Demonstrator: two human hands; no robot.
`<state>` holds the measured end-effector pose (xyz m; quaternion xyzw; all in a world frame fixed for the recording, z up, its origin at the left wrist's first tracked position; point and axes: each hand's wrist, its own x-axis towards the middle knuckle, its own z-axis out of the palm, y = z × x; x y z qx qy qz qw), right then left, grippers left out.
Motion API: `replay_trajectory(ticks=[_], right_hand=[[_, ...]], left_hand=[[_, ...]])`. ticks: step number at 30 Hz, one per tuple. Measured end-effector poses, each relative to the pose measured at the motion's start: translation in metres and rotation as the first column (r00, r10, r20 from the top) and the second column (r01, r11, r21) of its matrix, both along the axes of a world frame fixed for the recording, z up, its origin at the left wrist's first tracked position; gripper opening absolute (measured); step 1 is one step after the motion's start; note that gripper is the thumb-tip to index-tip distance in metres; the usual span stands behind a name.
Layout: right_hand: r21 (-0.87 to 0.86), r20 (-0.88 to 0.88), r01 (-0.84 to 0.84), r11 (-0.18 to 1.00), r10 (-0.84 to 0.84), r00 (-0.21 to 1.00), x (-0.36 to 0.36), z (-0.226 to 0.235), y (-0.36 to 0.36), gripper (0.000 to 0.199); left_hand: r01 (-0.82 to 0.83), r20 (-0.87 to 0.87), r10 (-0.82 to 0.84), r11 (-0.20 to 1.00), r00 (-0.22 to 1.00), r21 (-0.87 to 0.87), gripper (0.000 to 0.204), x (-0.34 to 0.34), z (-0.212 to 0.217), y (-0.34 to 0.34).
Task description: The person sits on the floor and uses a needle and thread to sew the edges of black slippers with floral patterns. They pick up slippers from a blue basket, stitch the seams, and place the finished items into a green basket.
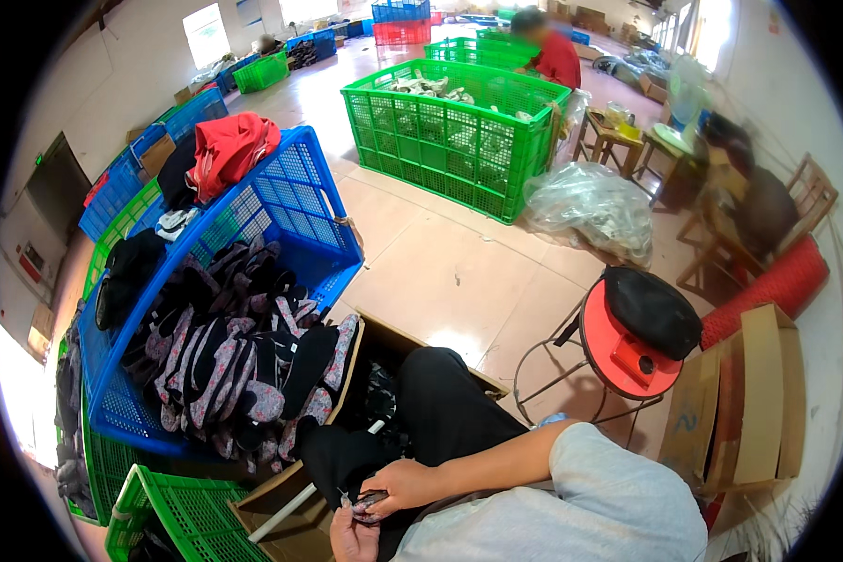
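Both hands meet low in the view, over my lap. My right hand [405, 484] is closed over a small dark piece [375, 500] with a pinkish pattern, whose kind I cannot make out. My left hand [354, 539] pinches the edge of the same piece from below, its thumb pointing up. A thin pale tip or thread [344, 493] sticks out above the left thumb. To the left, a tilted blue crate [295, 178] is heaped with slippers [225, 361], black and grey with pink floral fabric. More dark material [380, 393] lies in an open cardboard box [403, 332] beside my knees.
A round red stool [598, 328] at my right bears a black bag [654, 312]. Cardboard [740, 403] stands behind it. Green crates [440, 178], a clear plastic bag [595, 211] and a person in red [558, 64] are farther off. Another green crate [187, 506] stands near left.
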<state>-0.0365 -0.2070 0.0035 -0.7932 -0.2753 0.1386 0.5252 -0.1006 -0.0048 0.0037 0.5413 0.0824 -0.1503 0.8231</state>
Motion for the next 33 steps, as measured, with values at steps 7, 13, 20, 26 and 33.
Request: replay_trajectory(ticks=[7,13,20,26,33], right_hand=[[0.040,-0.079,-0.004,0.999,0.007,0.997,0.012,-0.015,0.016,0.033],[-0.046,0.006,0.083,0.996,-0.082,0.997,0.025,-0.019,0.024,0.036],[-0.087,-0.274,0.063,0.994,-0.085,0.958,0.066,-0.046,0.065,0.035],[0.112,-0.627,0.303,0.946,-0.170,0.760,0.088,-0.044,0.071,0.040],[0.216,-0.780,0.364,0.906,-0.065,0.623,0.096,-0.031,0.070,0.018]], left_hand=[[-0.258,-0.160,0.351,0.869,0.922,0.423,0.009,0.032,-0.026,0.013],[-0.303,0.310,0.067,0.482,0.948,0.822,0.020,0.041,-0.021,0.006],[-0.432,0.416,-0.249,-0.008,0.874,0.902,0.013,0.061,-0.004,-0.003],[-0.388,0.210,0.328,0.735,0.921,0.556,0.018,0.058,-0.029,0.010],[-0.497,-0.020,0.501,0.863,0.865,0.094,0.031,0.028,-0.030,-0.016]])
